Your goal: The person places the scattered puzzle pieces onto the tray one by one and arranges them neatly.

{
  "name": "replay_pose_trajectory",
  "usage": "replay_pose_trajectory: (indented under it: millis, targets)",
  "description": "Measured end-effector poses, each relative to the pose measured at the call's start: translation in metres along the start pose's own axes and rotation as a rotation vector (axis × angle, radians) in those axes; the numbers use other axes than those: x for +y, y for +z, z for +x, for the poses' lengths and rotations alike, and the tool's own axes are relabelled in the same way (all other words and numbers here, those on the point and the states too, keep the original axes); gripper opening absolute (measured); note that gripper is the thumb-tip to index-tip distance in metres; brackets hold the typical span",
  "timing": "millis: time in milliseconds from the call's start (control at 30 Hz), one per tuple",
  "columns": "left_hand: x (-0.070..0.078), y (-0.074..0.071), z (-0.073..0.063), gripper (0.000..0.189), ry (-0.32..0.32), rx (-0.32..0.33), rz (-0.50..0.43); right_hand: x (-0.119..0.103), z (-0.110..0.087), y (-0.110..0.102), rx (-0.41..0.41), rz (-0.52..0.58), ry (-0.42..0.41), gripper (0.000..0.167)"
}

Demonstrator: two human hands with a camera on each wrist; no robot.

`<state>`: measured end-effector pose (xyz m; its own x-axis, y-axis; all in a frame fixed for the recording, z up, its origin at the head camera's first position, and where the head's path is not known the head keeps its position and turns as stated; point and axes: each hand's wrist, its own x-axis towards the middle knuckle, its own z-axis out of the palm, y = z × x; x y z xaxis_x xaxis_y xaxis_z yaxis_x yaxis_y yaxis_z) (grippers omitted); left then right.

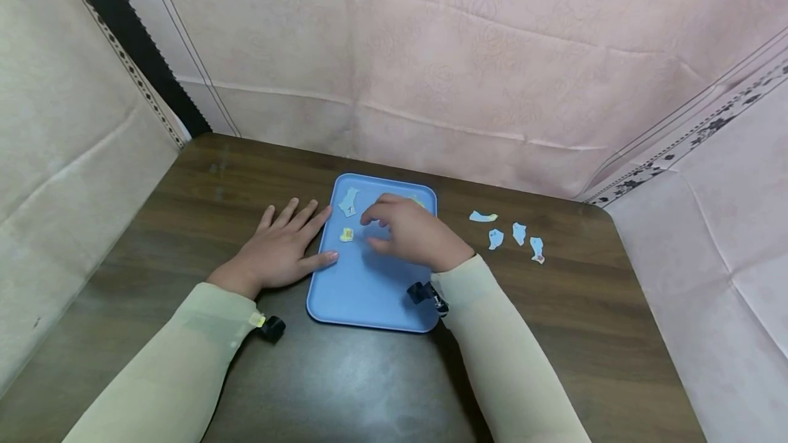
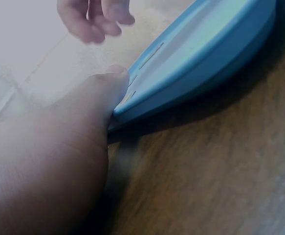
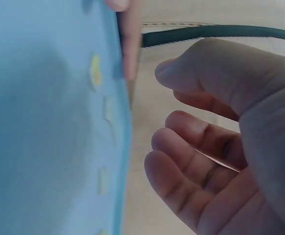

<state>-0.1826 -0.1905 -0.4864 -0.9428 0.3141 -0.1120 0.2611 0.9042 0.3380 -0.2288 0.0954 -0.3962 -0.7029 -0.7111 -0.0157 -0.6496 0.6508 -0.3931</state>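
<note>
Hovering empty: right hand (image 1: 414,232); splayed left hand (image 1: 277,251) touches tray (image 1: 357,292); paper cutouts (image 1: 348,203) aboard, four pieces (image 1: 519,233) apparently left, three o'clock!

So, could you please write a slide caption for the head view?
Right hand over a blue tray, left hand at its edge, four small pieces on the table.

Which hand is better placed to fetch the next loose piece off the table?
Probably the right hand: it hovers over the tray, seemingly empty, nearer the four loose pieces. The left hand rests at the tray's opposite edge.
</note>
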Motion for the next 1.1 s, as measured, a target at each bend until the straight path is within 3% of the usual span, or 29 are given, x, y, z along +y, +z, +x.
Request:
replay_pose_trajectory:
  millis: [233, 667, 833, 1100]
  targets:
    - [0.002, 0.000, 0.001, 0.102, -0.008, 0.001, -0.004, 0.006, -0.028, -0.015, 0.107, 0.011, 0.000, 0.030]
    - [0.002, 0.000, 0.002, 0.104, -0.004, 0.013, -0.006, 0.041, -0.071, -0.043, 0.289, 0.111, 0.108, 0.025]
    - [0.001, -0.001, 0.001, 0.104, 0.000, -0.001, -0.008, 0.055, -0.090, -0.055, 0.342, 0.106, 0.198, 0.026]
    - [0.001, 0.000, -0.001, 0.106, -0.002, -0.001, -0.004, 0.084, -0.127, -0.078, 0.412, 0.104, 0.475, 0.036]
